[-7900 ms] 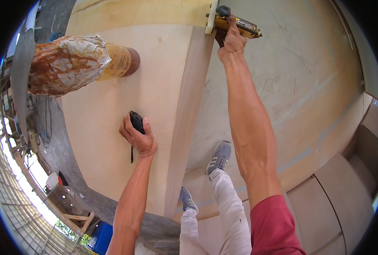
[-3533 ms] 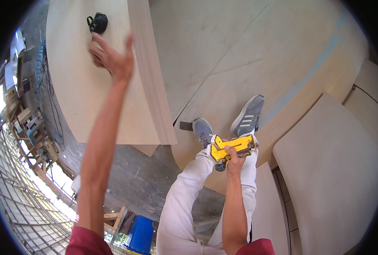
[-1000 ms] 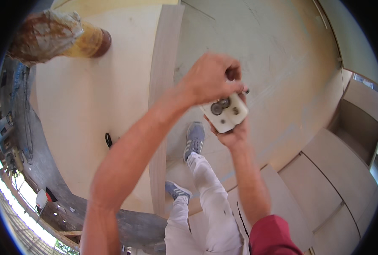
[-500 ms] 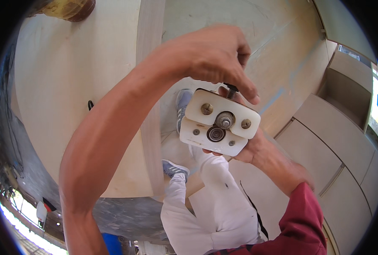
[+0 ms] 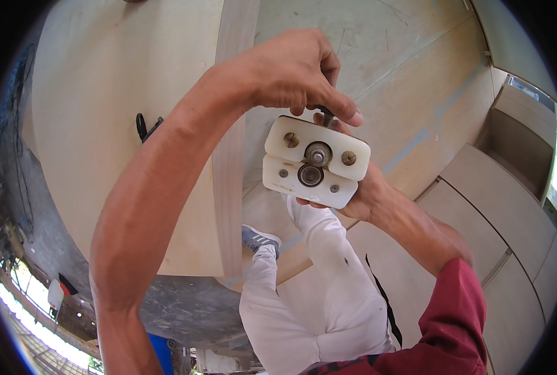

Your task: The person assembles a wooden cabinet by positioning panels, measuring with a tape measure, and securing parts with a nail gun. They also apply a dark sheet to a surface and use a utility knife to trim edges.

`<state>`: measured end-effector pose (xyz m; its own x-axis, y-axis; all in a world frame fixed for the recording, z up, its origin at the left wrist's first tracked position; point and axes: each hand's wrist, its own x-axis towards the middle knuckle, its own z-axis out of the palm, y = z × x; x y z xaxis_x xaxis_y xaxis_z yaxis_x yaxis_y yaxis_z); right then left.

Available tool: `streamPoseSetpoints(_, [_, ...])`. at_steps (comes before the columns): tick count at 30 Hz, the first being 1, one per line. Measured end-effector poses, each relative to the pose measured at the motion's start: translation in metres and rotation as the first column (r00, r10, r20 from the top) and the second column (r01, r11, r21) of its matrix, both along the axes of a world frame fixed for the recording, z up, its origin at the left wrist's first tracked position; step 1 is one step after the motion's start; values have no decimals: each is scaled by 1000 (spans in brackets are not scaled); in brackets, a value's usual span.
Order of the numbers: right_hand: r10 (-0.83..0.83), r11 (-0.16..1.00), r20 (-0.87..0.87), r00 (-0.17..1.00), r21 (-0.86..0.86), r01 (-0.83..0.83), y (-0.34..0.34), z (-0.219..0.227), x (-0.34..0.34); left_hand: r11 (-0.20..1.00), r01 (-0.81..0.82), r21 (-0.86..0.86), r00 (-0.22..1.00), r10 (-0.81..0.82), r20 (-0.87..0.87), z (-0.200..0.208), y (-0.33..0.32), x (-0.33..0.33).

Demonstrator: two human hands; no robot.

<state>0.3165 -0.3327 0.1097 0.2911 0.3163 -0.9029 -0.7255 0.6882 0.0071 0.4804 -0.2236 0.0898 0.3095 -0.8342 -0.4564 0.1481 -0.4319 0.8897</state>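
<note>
In front of me is what looks like a trim router [image 5: 299, 184], its underside turned up. Two off-white plates sit one above the other, with screws in them and a metal spindle and round bearing between. My right hand [image 5: 364, 199] grips it from behind and below, most of its fingers hidden by the plates. My left hand [image 5: 303, 75] arches over the top edge. Its thumb and fingers close on the black knob of a spring-wrapped adjusting screw [image 5: 326, 119]; the fingertips are partly hidden.
Left of me lies a large pale wood panel [image 5: 134, 62] with a thick edge; a small black item [image 5: 142, 127] rests on it behind my left forearm. Flat pale cabinet panels [image 5: 472, 219] and an open box-like cabinet [image 5: 519, 140] stand at the right. My shoe [image 5: 259, 239] is beside the panel.
The router and both hands have shifted slightly left and up in view. My left hand stays at the knob, and the right keeps its hold. More of the black item on the panel shows.
</note>
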Motion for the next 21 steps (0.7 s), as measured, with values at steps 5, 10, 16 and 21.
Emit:
streamPoseSetpoints(5, [61,998,33,998,32,-62,0,-4,-7,1000,23,-13,999,-23,-29,6,9,-4])
streamPoseSetpoints(10, [82,997,39,996,-4,-82,6,1,-11,998,57,-21,997,-58,-51,4,15,-10])
streamPoseSetpoints(16, [62,998,5,998,-13,-61,9,4,-10,996,81,-34,992,-84,-97,2,18,-12])
streamPoseSetpoints(21, [-22,1000,-5,1000,13,22,3,-3,-10,997,25,-75,999,-23,22,2,17,-12])
